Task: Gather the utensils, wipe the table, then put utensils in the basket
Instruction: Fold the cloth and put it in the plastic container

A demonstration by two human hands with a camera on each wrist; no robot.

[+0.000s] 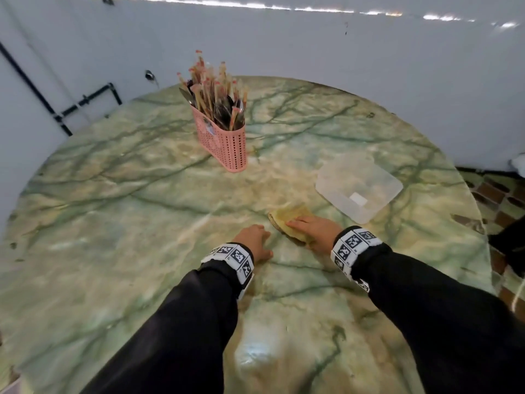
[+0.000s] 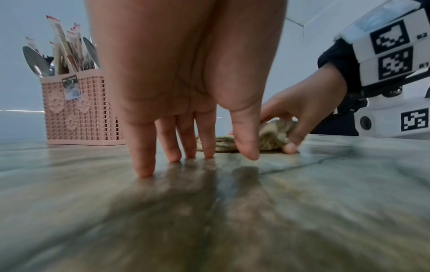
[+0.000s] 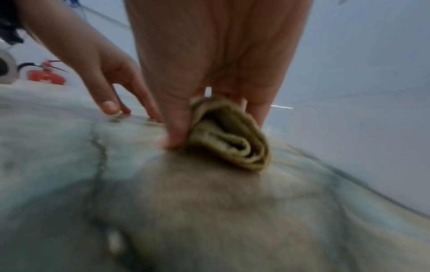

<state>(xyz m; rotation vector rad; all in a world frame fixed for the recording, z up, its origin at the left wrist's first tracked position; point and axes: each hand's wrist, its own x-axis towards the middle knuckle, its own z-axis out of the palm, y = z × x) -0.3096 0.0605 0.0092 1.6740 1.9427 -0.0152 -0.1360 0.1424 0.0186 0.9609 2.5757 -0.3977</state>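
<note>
Head view, items on the round green marble table:

1. Pink perforated basket, upright, toward the far edge, left of centre. It is packed with wrapped chopsticks and spoons, all standing on end.

2. Clear plastic container, lying toward the right edge, well apart from the basket.

3. Folded yellow-brown cloth, flat on the table between the container and my hands, nearer the container's near corner.

4. My right hand, laid on top of the cloth. From the right wrist view, my thumb presses against one side of the fold and my fingers come down on the other, so I have the cloth gripped and pressed to the marble.

5. My left hand, just beside the cloth on its left, not touching it. From the left wrist view, my fingers are straight and spread, tips planted on the table, holding nothing.

6. Black sleeves with white tagged wristbands on both arms.
</note>
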